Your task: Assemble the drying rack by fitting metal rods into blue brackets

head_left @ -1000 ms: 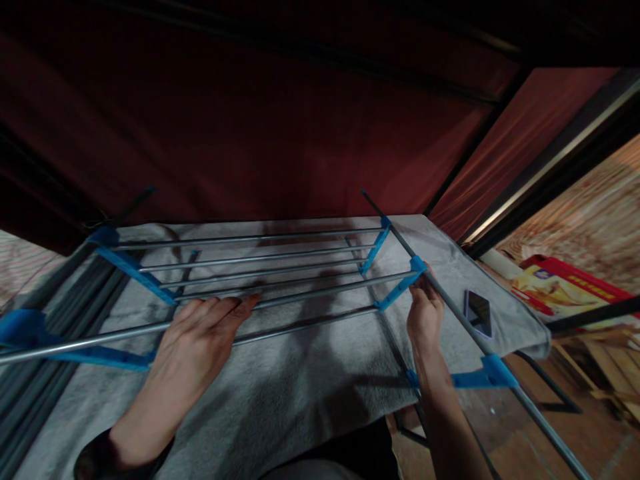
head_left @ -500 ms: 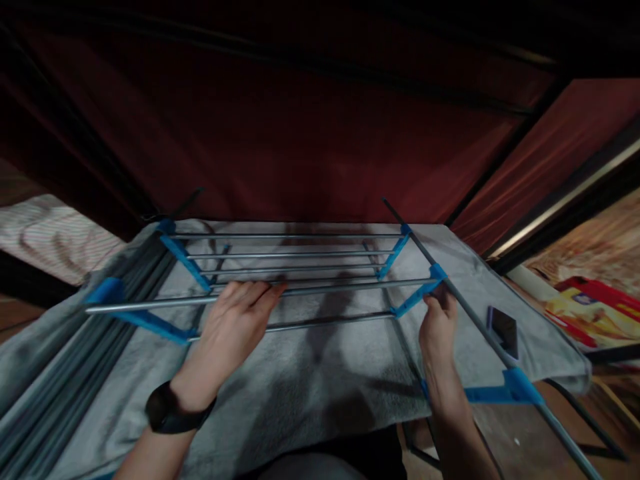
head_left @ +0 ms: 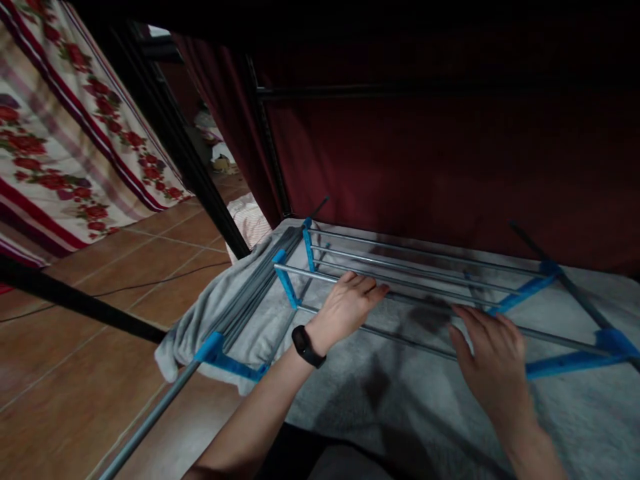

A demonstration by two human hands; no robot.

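A rack frame of thin grey metal tubes with blue plastic connectors [head_left: 286, 280] lies on a grey blanket. My left hand [head_left: 347, 310], with a dark band on its wrist, is closed over a front metal tube [head_left: 415, 298] left of its middle. To the right, my right hand [head_left: 493, 353] is open, thumb apart from the fingers, close by the same tube; whether it touches cannot be made out. A further blue connector [head_left: 613, 343] joins the tube to the right side pole. At the left front, another blue connector [head_left: 213, 347] carries a long side pole [head_left: 150, 420].
Several loose grey tubes [head_left: 255, 287] lie bundled on the blanket [head_left: 340, 407] at the left. Black bed posts [head_left: 200, 180] and a dark red curtain [head_left: 400, 167] enclose the place. Beyond are a tiled floor [head_left: 150, 267] and a flowered curtain [head_left: 90, 133].
The view has swung left. My right hand has left the blue connector at the tube's right end and come inward, opening. My left hand stays on the tube.
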